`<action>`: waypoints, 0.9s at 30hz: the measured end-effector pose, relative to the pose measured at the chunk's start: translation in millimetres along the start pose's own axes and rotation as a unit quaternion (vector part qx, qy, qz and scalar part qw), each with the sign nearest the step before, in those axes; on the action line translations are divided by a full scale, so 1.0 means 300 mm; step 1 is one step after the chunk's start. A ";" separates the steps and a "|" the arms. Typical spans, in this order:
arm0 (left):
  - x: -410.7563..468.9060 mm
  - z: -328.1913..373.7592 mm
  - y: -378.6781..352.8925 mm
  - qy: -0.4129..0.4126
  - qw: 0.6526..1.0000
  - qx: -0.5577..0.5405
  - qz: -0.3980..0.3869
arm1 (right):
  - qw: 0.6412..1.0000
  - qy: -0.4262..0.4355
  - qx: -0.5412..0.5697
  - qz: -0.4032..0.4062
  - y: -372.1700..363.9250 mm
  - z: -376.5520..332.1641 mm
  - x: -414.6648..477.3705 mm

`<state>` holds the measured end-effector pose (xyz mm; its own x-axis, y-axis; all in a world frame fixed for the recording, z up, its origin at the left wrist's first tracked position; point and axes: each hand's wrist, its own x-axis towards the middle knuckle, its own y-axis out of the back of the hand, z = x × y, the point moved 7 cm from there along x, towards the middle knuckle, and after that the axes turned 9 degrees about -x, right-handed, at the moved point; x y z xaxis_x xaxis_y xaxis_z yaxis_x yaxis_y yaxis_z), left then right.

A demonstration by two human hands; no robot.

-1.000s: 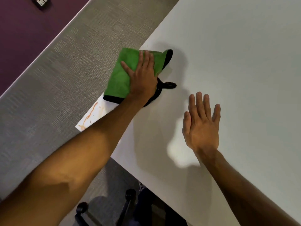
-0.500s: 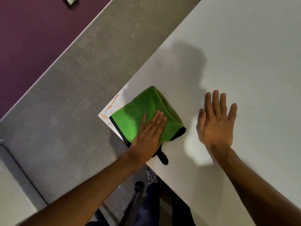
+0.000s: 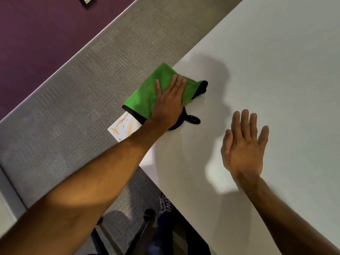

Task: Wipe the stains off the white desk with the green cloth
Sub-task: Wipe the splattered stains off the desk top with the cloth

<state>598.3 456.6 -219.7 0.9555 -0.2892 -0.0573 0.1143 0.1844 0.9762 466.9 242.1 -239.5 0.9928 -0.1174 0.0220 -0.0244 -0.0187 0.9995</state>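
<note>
Landmark: we take the white desk point(image 3: 266, 74) as our reference; its left corner juts out over the grey carpet point(image 3: 82, 92).
Green cloth: we find the green cloth point(image 3: 147, 96), folded and black-edged, lying at the desk's left edge just beyond the corner, partly overhanging that edge.
Hanging loop: a black loop point(image 3: 193, 119) of the cloth rests on the desk beside our left wrist.
Left hand: our left hand point(image 3: 169, 105) lies flat on the cloth, fingers straight and together, pressing rather than gripping.
Stains: we see orange stains point(image 3: 123, 126) on the desk's corner, uncovered, just beside the cloth's near black edge.
Right hand: our right hand point(image 3: 242, 144) is spread, palm down, on bare desk surface, well apart from the cloth and holding nothing.
Below the desk: a laced shoe point(image 3: 165, 203) and dark chair legs point(image 3: 141, 230) show on the carpet.
</note>
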 end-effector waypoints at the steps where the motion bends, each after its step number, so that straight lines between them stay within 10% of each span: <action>1: -0.018 0.002 0.006 -0.003 1.000 -0.019 0.003 | 1.000 0.002 0.004 0.000 -0.003 0.000 0.000; 14: -0.661 0.110 -0.050 -0.036 0.995 -0.033 0.082 | 0.998 0.024 0.065 0.011 -0.005 -0.005 -0.005; 27: -0.496 -0.297 0.011 0.429 0.890 -0.103 0.116 | 0.999 0.030 0.035 0.027 0.010 -0.005 -0.005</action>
<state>480.7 583.8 -226.6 0.8063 0.5856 -0.0834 -0.1500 0.3388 0.9288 465.6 243.7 -236.6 0.9950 -0.0604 0.0797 -0.0846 -0.0832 0.9929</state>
